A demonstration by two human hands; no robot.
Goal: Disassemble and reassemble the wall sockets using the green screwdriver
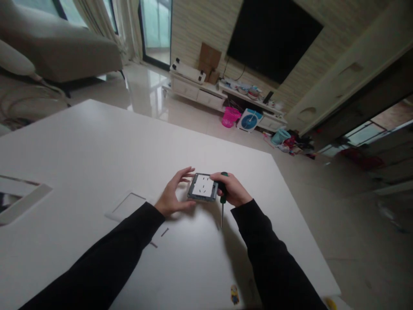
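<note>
A wall socket with a white face, slotted holes and a grey frame is between my hands over the white table. My right hand is closed around the green handle of a screwdriver, whose thin shaft points down toward me. Its thumb also presses on the socket's right upper edge. On the socket's left side is my left hand, thumb and fingers spread apart around the near and far corners. Whether those fingertips touch the socket is hard to tell.
On the table, a white cover frame lies left of my left hand. Two screws, one screw and another screw, lie closer to me. A sticker is near the front. A larger white frame sits far left.
</note>
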